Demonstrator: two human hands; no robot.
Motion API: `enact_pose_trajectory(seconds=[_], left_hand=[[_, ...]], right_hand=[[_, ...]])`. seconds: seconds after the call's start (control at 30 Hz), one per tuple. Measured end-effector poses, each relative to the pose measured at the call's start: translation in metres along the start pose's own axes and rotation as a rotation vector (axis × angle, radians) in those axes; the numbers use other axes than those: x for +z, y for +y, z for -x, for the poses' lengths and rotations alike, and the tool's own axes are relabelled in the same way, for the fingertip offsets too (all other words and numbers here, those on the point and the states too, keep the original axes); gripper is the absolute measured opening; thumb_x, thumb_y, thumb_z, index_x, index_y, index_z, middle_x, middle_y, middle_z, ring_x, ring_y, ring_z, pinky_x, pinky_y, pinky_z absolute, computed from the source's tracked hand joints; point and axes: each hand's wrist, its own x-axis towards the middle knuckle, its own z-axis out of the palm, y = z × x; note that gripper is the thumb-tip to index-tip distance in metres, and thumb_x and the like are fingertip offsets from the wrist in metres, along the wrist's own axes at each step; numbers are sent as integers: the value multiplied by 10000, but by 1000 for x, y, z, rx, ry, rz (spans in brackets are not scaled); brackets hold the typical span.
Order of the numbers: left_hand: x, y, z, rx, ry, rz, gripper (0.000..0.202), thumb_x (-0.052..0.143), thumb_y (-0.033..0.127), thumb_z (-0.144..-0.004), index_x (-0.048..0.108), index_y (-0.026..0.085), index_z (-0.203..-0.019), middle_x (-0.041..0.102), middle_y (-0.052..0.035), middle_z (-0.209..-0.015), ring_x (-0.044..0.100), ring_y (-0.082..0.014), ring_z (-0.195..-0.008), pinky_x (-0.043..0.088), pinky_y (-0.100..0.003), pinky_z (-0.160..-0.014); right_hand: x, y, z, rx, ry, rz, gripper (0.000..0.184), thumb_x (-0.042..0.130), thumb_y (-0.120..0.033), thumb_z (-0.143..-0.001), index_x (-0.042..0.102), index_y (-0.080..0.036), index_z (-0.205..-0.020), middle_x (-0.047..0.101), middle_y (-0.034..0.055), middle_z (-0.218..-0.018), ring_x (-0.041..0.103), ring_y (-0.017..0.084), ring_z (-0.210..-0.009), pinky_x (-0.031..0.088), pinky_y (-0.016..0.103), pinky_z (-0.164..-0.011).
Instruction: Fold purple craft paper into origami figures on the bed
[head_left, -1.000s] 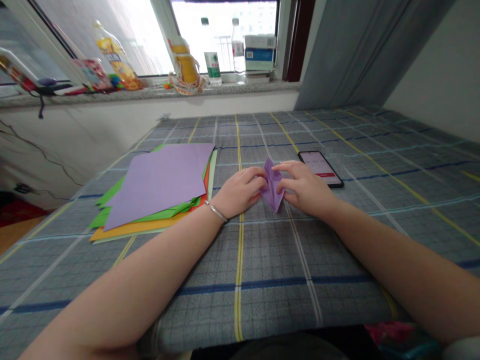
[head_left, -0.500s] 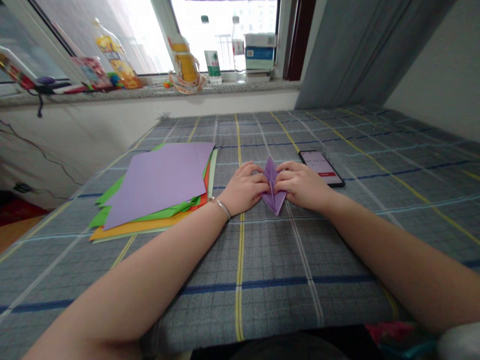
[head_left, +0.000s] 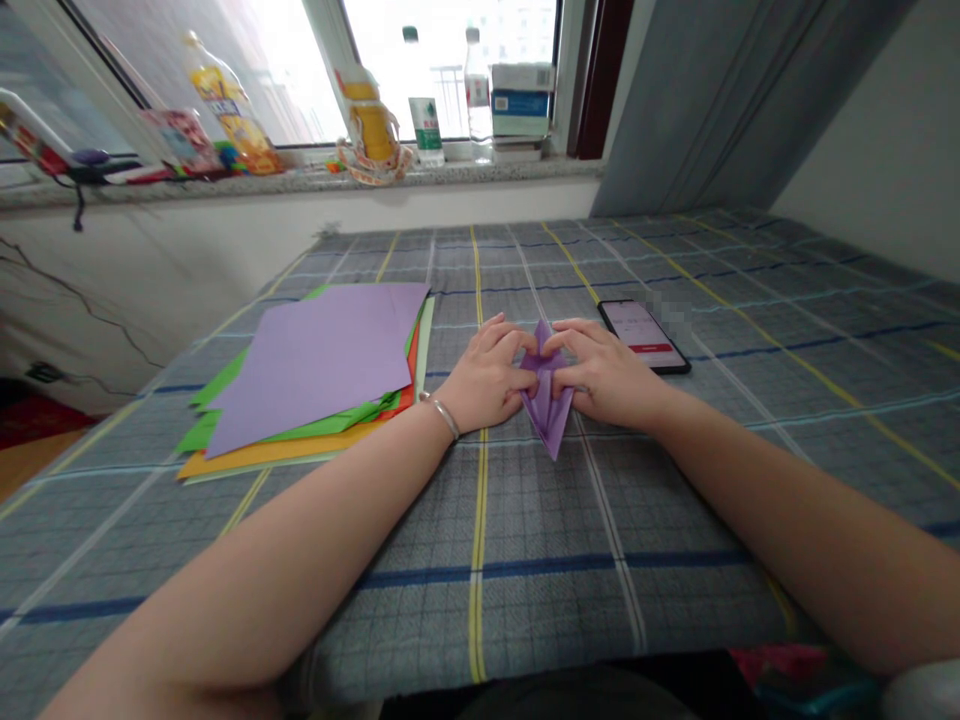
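A small piece of folded purple paper (head_left: 551, 422) lies on the plaid cloth, diamond-shaped, with one point toward me and a raised flap and creases in its middle. My left hand (head_left: 491, 372), a silver bangle at its wrist, pinches the paper's left side with bent fingers and thumb. From the right, my right hand (head_left: 604, 372) grips the opposite side the same way. Both thumbs press near the centre fold, and the fingertips meet the paper's upper part. The fingers hide some of its edges.
To the left lies a stack of coloured sheets (head_left: 322, 360), purple on top, with green and orange beneath. A phone (head_left: 645, 335) with a lit screen rests beyond my right hand. Bottles (head_left: 477, 95), a yellow cup (head_left: 371, 125) and boxes (head_left: 520, 105) line the windowsill.
The folded paper has shifted slightly toward me, and its near point reaches lower. My fingers have curled in closer to its middle, and the centre looks more spread.
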Motion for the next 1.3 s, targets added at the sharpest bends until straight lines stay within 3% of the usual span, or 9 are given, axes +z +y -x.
enact_pose_trajectory(seconds=[0.23,0.43,0.57,0.97,1.3], left_hand=[[-7,-1,2,25,-86,70,162,596,187,-786,730,242,-859,544,-64,-1174,451,-253,-1135,372,-471,-1039],[-7,-3,2,59,-99,134,201,593,141,-796,723,255,-898,633,-31,-968,460,-236,-1103,377,-427,-1023],[-7,-3,1,63,-89,144,205,598,125,-790,731,262,-866,629,-27,-940,455,-242,-1114,380,-428,-1015],[-8,1,1,26,-60,108,188,602,120,-777,718,261,-731,582,-11,-922,447,-223,-1139,231,-506,-1141],[-10,1,2,31,-94,97,185,594,127,-779,711,269,-763,639,9,-958,431,-229,-1208,193,-517,-1164]], right_hand=[[-1,-2,4,38,-8,-42,123,652,-162,-755,727,-247,-803,470,52,-1385,302,318,-1351,359,518,-1065],[-3,-1,6,16,-22,-33,110,657,-204,-771,725,-261,-835,508,46,-1358,308,313,-1353,365,532,-1061],[-1,-2,5,19,-10,-60,138,657,-159,-747,729,-261,-806,518,43,-1346,316,308,-1348,346,528,-1071],[-5,-4,2,0,-18,-71,168,627,-110,-723,724,-237,-775,499,53,-1367,310,308,-1354,336,524,-1078],[-1,-5,3,22,-18,-42,238,584,-63,-714,714,-250,-782,491,39,-1365,309,297,-1351,360,521,-1067]])
